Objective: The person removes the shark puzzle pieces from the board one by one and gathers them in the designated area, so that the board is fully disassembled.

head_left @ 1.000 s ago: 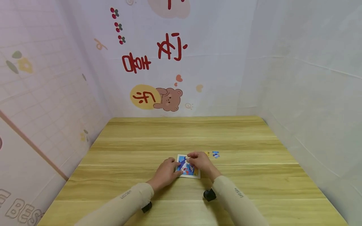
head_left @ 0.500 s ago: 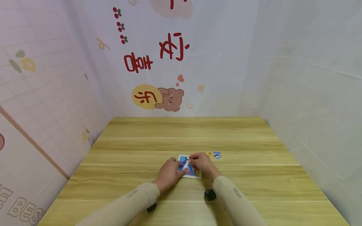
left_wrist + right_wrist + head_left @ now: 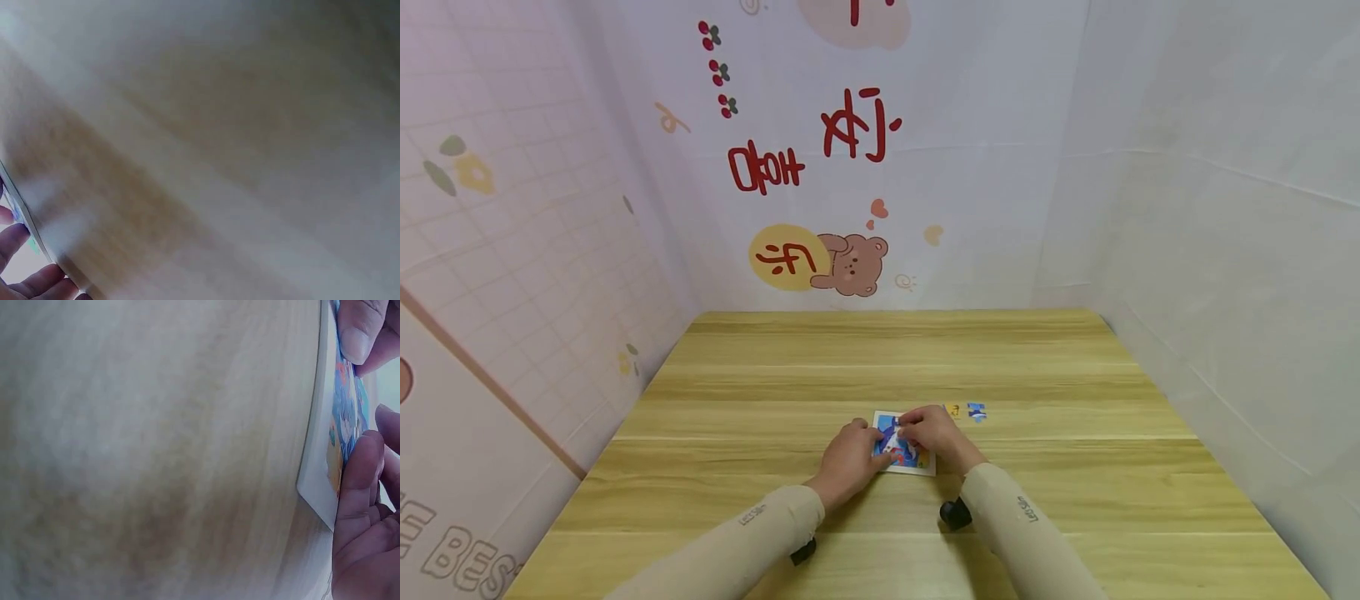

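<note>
A small jigsaw puzzle board (image 3: 917, 472) with a white border and a blue, purple and red picture lies flat on the table. My left hand (image 3: 847, 458) holds its left side, the thumb over the picture near the lower edge. At the upper part of the picture, my right hand (image 3: 940, 435) brings thumb and index finger together on what appears to be a puzzle piece, mostly hidden by the fingers. The right wrist view shows the right hand (image 3: 365, 537) low over the board's picture, across from the left thumb (image 3: 356, 340). Only fingers and the board's edge (image 3: 28, 219) enter the left wrist view.
Just beyond the right hand lie two loose puzzle pieces: a yellow one (image 3: 953, 411) and a blue one (image 3: 976, 412). The wooden table (image 3: 760, 367) is bounded by printed white cloth (image 3: 985, 208) at the back and sides.
Over the second, the head view shifts slightly. The left thumb has come further over the board's picture. Right thumb and index finger stay at the same part of the picture, with only small movements.
</note>
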Demonstrator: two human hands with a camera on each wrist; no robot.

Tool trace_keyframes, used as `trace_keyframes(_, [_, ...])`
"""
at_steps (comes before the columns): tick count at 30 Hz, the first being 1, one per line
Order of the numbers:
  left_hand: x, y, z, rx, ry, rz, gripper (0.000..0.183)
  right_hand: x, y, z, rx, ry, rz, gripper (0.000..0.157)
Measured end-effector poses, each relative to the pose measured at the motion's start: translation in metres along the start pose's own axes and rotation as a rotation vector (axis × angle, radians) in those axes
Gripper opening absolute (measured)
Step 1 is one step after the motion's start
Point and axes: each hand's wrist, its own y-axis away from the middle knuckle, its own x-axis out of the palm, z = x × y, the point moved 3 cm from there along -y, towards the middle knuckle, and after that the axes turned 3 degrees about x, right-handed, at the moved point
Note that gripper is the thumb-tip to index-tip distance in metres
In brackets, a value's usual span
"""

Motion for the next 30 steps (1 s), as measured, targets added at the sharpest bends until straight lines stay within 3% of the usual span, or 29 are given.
trace_keyframes(7, [0.001,0.0,0.001,-0.005,-0.024,0.005,0.039,0.0,0.0,-0.003,0.032,-0.102,-0.014,0.023])
trace_keyframes(19, [0.001,0.0,0.0,-0.014,-0.041,0.005,0.04,0.003,0.001,0.002,0.005,-0.126,-0.079,0.02])
trace_keyframes(30, [0.002,-0.001,0.003,0.025,-0.087,-0.018,0.035,0.009,0.001,0.009,0.01,-0.152,-0.159,0.009])
